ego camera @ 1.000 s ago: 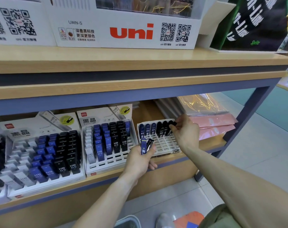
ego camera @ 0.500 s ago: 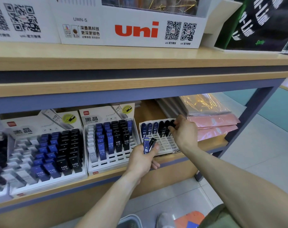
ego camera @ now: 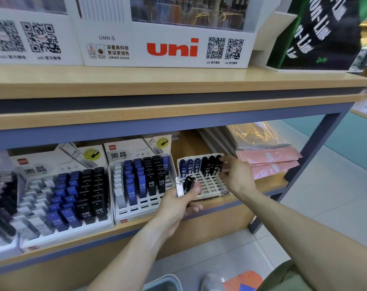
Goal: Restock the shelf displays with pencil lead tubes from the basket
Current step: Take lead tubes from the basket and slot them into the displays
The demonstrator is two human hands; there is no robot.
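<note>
- Right hand: fingers pinch a black lead tube in the grid tray's back row.
- Left hand: grips spare tubes before the tray.
- Risk: a tilted insertion may topple neighbouring tubes.

The display tray is white with an open grid pattern. Its rear row holds three blue lead tubes and black lead tubes, each with white print. The middle display box is white with black characters and a red logo. The upper box carries red "uni" lettering and black QR codes. The packets are pink.
</note>
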